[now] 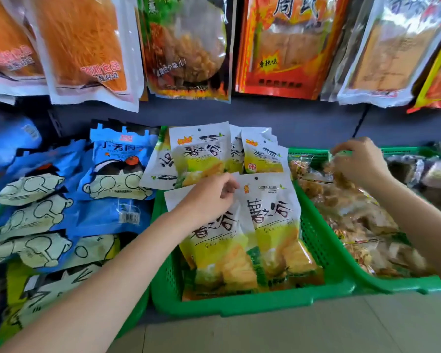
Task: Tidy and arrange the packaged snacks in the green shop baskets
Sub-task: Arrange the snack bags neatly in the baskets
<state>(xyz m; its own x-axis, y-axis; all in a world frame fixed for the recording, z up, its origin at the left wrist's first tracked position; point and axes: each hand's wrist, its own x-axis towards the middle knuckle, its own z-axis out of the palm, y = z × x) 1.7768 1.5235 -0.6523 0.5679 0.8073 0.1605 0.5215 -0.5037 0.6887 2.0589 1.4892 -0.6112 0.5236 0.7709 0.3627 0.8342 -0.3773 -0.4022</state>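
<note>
Starting at the left, blue cartoon packets (43,212) fill their basket untouched. Next, the left hand (206,197) pinches the top edge of 1 of 2 white-and-yellow packets (265,225) in the middle green basket (239,305), their long axes running away from the person. Rightmost, the right hand (359,161) pinches a clear-wrapped snack (341,200) directly beneath it.

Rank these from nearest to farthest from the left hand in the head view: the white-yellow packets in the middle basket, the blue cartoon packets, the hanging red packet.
1. White-yellow packets: under the left hand, touching.
2. Blue cartoon packets: to its left.
3. Hanging red packet: on the wall, above right.
</note>
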